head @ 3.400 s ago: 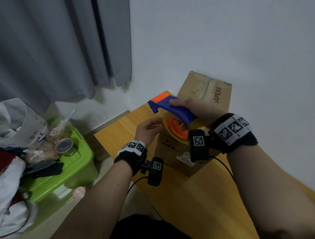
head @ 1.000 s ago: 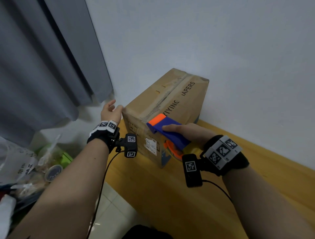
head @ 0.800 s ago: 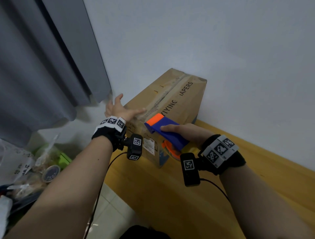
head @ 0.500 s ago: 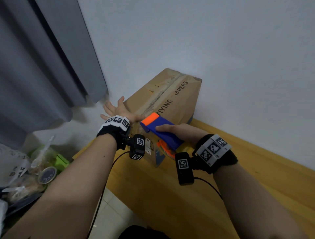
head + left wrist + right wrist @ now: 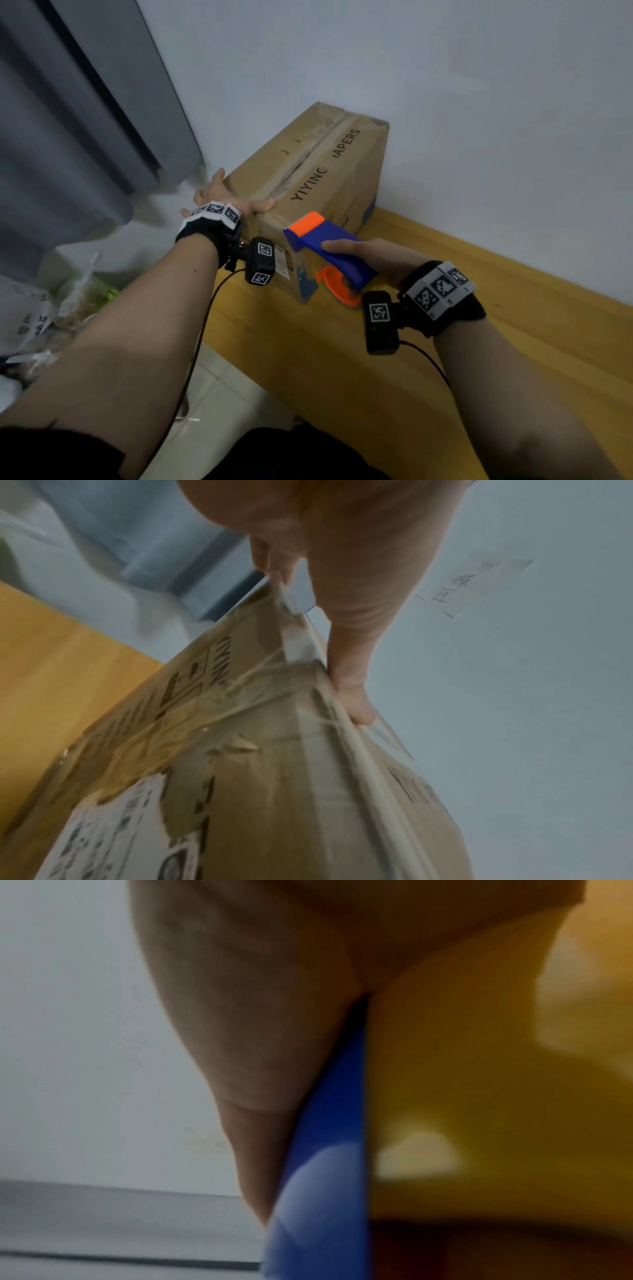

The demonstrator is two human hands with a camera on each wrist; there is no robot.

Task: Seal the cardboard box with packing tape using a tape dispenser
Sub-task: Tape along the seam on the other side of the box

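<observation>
A brown cardboard box (image 5: pixel 318 178) printed "YIYING" stands on a wooden bench (image 5: pixel 462 325) against the wall, its top flaps closed along a rough centre seam. My left hand (image 5: pixel 222 192) lies flat on the box's near top corner, thumb along the edge. In the left wrist view the thumb (image 5: pixel 349 656) presses wrinkled clear tape (image 5: pixel 222 696) at the top edge of the box (image 5: pixel 274 791). My right hand (image 5: pixel 370 253) grips the blue handle of the tape dispenser (image 5: pixel 329 246), held low beside the box's near right corner. Its orange hub (image 5: pixel 339 284) shows below. The right wrist view shows only the palm, blue handle (image 5: pixel 325 1150) and yellow roll (image 5: pixel 479 1096).
A grey curtain (image 5: pixel 85 120) hangs at the left. White bags and clutter (image 5: pixel 41 308) lie on the floor at lower left. The pale wall (image 5: pixel 479 102) stands right behind the box. The bench runs on to the right.
My left hand has gone from the box's left side up onto its near top corner and now lies flat there. The right hand with the dispenser has stayed beside the box.
</observation>
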